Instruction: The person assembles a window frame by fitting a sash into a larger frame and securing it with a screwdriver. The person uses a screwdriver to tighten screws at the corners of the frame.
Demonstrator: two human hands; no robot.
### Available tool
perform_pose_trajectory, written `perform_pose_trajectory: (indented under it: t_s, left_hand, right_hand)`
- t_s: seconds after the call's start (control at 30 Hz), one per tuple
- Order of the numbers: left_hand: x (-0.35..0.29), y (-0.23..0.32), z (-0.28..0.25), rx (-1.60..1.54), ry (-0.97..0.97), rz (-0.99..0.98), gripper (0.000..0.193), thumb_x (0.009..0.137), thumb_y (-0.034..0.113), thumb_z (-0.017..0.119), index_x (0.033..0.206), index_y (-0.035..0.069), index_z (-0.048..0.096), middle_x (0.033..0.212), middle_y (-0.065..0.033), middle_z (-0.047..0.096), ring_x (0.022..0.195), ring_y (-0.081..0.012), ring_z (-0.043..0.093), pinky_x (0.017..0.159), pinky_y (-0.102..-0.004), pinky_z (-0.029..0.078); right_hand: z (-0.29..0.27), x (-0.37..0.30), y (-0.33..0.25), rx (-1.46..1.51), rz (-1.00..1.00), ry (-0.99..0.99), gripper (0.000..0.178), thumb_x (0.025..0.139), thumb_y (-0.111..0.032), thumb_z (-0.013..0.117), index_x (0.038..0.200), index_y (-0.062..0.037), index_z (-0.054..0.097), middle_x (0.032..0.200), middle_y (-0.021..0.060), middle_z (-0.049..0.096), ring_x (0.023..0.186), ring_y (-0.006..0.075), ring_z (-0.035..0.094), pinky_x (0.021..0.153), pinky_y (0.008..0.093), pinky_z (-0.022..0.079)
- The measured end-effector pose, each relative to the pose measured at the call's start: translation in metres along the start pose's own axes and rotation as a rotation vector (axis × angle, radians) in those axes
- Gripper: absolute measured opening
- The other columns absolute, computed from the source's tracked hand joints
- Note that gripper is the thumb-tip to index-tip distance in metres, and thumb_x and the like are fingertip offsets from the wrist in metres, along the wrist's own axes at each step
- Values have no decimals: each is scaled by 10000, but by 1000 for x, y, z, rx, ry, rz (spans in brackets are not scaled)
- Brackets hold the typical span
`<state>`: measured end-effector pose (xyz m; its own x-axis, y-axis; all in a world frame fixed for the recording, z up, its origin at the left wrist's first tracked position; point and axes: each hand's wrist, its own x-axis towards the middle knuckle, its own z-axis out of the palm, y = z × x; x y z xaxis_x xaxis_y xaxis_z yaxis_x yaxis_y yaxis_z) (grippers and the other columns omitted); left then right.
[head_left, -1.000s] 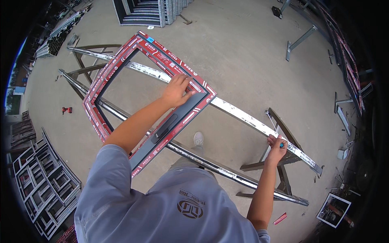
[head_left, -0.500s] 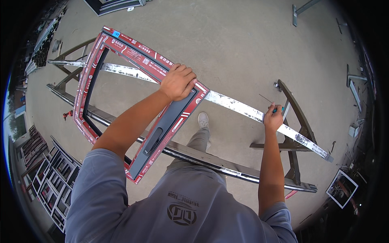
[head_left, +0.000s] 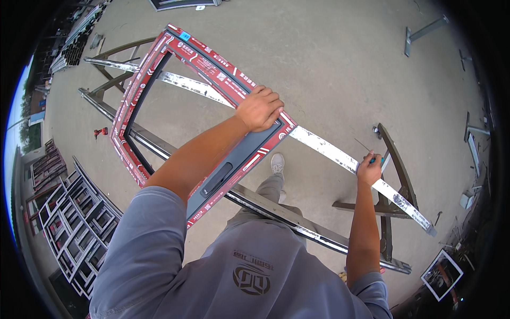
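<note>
A rectangular window sash point(head_left: 226, 80), dark grey under red printed protective film, lies aslant across two long metal bars. My left hand point(head_left: 260, 109) is closed over its upper right corner, fingers on the outer edge. A dark handle point(head_left: 217, 179) is set in the sash's near right side. To the right, my right hand point(head_left: 369, 169) is closed around a screwdriver point(head_left: 374, 159) with a teal grip, its thin shaft pointing up and left. That hand is at the far, white-scuffed bar point(head_left: 329, 149); whether it presses on the bar is hidden.
The bars rest on dark trestles point(head_left: 397, 165) at both ends. A red power tool point(head_left: 100, 132) is on the floor at left. Stacked frames point(head_left: 74, 228) lean at lower left. A white-edged frame point(head_left: 442, 275) stands at lower right, and a metal stand point(head_left: 422, 34) at upper right.
The whole scene has shifted right in the picture as the head view turned. Both hands keep their holds on the sash and the screwdriver.
</note>
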<state>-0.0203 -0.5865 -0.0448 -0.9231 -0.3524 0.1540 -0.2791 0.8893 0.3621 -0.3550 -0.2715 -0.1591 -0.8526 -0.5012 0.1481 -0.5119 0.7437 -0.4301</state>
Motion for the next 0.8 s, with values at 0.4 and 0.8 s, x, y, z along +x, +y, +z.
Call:
perform_pose_trajectory:
  t_s: [0.4,0.8]
  left_hand:
    - [-110,52,-72,91,362,-368,372,983,223,626,1311,50,600,1302,-171,589,1256,-380,527,1107,-501,402]
    - [-428,176,-47,72,-42,-1178,1050,766,793,708,1448,15,529,1375,-239,596,1333,-404,527,1191,-505,354]
  right_hand:
    - [1,6,-1,5,-50,-8,361,1038,-443,565,987,-87,598,846,197,722,803,461,686,702,566,496]
    - [-94,-98,36,337,-228,-64,328,1037,-317,617,1026,-9,505,1032,250,598,951,430,582,811,524,476]
